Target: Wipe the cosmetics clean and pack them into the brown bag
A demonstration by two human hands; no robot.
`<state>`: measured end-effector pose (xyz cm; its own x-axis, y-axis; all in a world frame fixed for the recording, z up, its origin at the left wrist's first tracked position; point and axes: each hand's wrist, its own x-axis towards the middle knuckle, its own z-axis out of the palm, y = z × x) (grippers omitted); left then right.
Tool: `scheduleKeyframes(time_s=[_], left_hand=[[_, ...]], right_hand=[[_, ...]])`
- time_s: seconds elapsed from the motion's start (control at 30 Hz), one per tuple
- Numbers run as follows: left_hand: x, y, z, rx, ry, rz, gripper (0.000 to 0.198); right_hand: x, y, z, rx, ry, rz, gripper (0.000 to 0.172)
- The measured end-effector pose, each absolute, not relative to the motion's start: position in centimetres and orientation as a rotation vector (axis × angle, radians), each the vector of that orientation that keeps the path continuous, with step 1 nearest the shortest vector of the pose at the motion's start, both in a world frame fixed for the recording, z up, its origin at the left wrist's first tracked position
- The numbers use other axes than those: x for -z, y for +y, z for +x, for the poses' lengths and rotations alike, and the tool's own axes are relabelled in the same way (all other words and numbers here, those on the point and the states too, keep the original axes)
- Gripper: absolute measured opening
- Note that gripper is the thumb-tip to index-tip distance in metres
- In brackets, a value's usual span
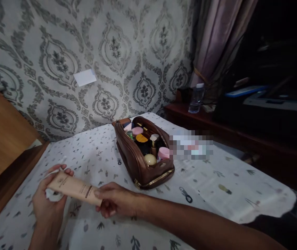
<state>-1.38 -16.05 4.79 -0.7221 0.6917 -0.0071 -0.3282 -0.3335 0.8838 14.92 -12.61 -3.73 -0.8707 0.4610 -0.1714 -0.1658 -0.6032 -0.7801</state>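
Note:
A beige tube [76, 188] with small printed text is held at a slant over the patterned sheet, in the lower left. My left hand [48, 194] is wrapped round its upper left end, with something white and crumpled [54, 195] under the tube in the palm. The fingers of my right hand [115, 199] pinch the tube's lower right end. Beyond my hands an unzipped brown leather bag [130, 156] stands open, holding several cosmetics, among them a pink-lidded jar [163, 153], a round cream-coloured item [150, 159] and an orange-topped item [141, 138].
The white sheet [203, 194] with leaf prints covers the surface. Wooden boards [5, 128] edge the left side. At the back right, a clear bottle [196, 99] stands on a dark red ledge [179, 113]. A blurred patch lies right of the bag.

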Motion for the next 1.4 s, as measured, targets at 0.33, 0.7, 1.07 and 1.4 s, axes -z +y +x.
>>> scheduleKeyframes(time_s=[0.33, 0.7, 1.07, 1.4], left_hand=[[-3.2, -14.0, -2.4, -2.169, 1.295, 0.384, 0.018], [-1.9, -14.4, -0.2, -1.994, 1.183, 0.272, 0.047], [1.3, -16.6, 4.7, -1.711, 1.256, 0.718, 0.054], [-0.5, -16.8, 4.5, -1.621, 1.244, 0.694, 0.049]], right_hand=[[2.9, -12.8, 15.6, -2.099, -1.577, -0.605, 0.039], [3.0, -13.3, 15.4, -1.761, -1.902, -0.589, 0.039], [2.3, -13.5, 16.0, -1.039, -1.984, -0.769, 0.024], [1.8, -13.9, 15.8, -1.822, -1.538, -0.587, 0.054]])
